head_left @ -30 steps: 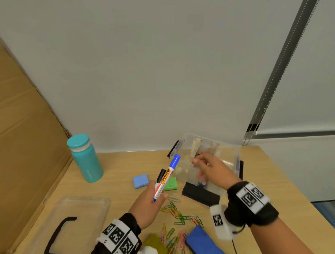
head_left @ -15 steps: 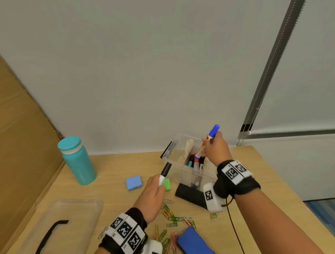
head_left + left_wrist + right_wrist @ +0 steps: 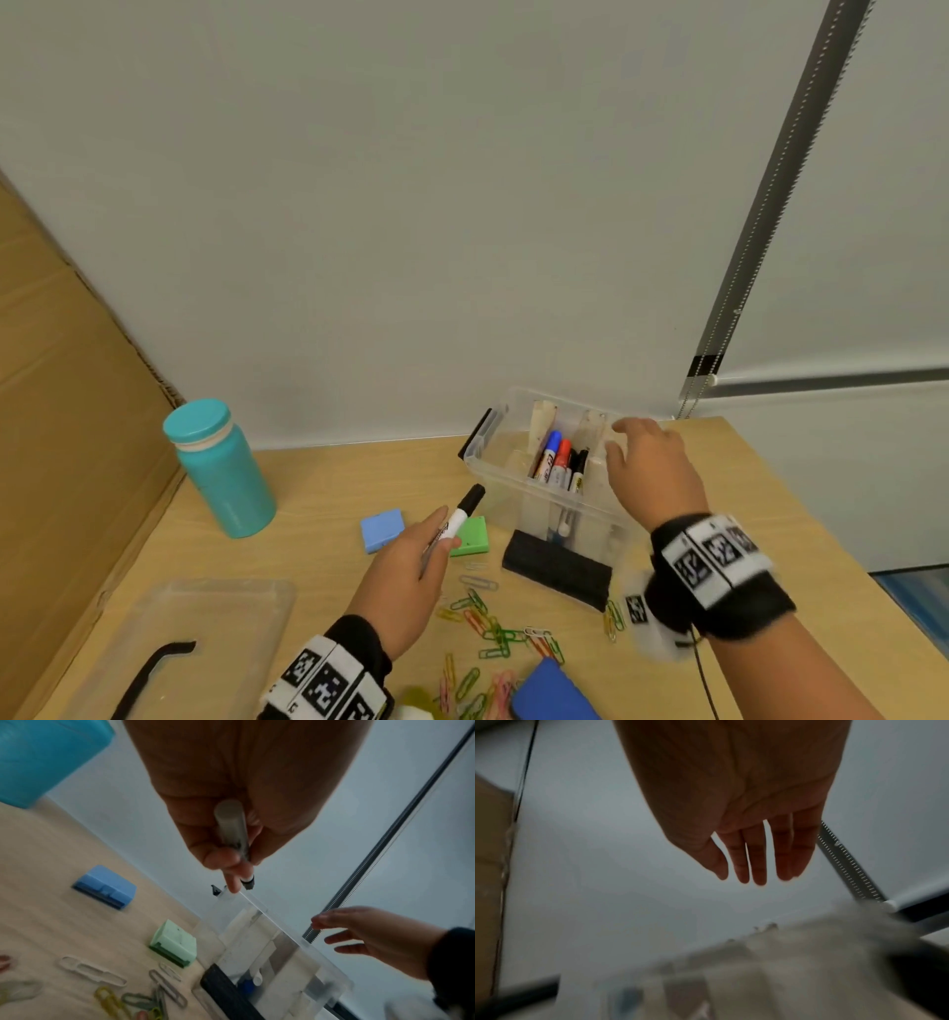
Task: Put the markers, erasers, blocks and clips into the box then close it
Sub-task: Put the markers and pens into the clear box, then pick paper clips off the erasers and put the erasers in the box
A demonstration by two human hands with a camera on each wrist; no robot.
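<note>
The left hand is pinching a black-capped white marker beside the clear plastic box, while the right hand, fingers released, is hovering over the box. Marker loading is seemingly underway; next, this marker is needing a handover or drop beside the 4 stowed ones.

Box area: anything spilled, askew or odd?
Nothing damaged. Coloured paper clips lie scattered loose on the table in front of the box. The markers stand leaning inside it. Its lid lies apart, near left.
</note>
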